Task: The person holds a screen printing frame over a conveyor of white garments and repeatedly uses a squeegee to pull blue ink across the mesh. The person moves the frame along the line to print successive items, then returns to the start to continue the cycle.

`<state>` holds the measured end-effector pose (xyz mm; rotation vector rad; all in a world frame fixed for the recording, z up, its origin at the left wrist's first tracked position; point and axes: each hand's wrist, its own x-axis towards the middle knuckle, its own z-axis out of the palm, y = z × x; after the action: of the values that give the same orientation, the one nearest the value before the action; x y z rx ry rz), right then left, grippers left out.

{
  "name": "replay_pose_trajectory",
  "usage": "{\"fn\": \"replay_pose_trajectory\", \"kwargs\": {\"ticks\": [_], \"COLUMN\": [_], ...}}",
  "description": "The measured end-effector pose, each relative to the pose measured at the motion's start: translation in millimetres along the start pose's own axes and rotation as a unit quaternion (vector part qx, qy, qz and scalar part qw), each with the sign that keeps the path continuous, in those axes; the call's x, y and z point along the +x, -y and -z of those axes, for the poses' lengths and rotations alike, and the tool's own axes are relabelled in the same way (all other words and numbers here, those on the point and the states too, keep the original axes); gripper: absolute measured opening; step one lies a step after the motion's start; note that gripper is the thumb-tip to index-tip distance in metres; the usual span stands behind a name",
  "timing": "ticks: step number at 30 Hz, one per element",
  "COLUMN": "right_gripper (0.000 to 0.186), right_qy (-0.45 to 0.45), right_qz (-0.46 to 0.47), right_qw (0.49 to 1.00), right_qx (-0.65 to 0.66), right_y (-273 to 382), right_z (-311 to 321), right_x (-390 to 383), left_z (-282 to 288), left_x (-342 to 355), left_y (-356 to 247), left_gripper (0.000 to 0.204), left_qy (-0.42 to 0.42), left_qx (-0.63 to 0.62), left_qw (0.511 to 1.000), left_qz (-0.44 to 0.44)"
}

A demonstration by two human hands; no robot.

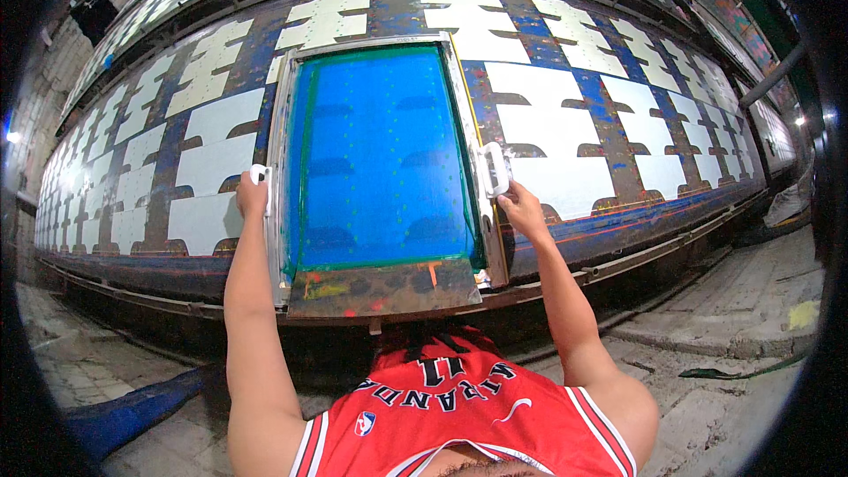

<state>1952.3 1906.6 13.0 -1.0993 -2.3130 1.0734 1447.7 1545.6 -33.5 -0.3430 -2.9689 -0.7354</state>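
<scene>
The left hand [252, 195] curls round a white handle [259, 174]; the right hand [524, 210] pinches its counterpart handle [497, 168]. Between them lies the blue-meshed screen-printing frame [380, 159], seemingly being positioned; shifting it calls for level, matched grips.

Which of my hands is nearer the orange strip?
Right hand, at the right handle, beyond and right of the orange strip; left hand, at the left handle, farther off.

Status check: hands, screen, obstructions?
Left hand holding white left handle; right hand holding white right handle. Blue rectangular metal-framed screen over long paint-stained table. Nothing visibly blocking it.
</scene>
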Motion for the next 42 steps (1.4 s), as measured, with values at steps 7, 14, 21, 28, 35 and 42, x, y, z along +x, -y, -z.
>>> {"fn": "replay_pose_trajectory", "kwargs": {"ticks": [7,14,21,28,35,42], "right_gripper": [0.040,0.039,0.042,0.044,0.067,0.061], "right_qy": [-0.022,-0.053,-0.048,-0.049,-0.060,-0.081], "right_qz": [-0.036,-0.043,-0.073,-0.028,0.004,0.040], "right_qw": [0.999,0.997,0.987,0.985,0.984,0.979], "right_qx": [-0.002,0.035,0.138,0.163,0.166,0.183], "right_y": [3,1,-8,23,33,-26], "right_z": [-15,-23,-31,0,80,191], "right_x": [13,12,15,15,23,19], "left_z": [4,3,0,27,78,72], "left_x": [-1,3,25,60,29,-49], "left_y": [-1,3,16,0,-95,-202], "left_gripper": [0.034,0.032,0.029,0.018,0.016,0.020], "left_qy": [-0.001,0.004,0.059,-0.015,0.094,0.139], "left_qx": [-0.017,-0.017,-0.014,-0.045,-0.187,-0.221], "left_qw": [1.000,1.000,0.998,0.996,0.977,0.962], "left_qz": [-0.002,0.016,0.001,-0.078,-0.039,-0.079]}}
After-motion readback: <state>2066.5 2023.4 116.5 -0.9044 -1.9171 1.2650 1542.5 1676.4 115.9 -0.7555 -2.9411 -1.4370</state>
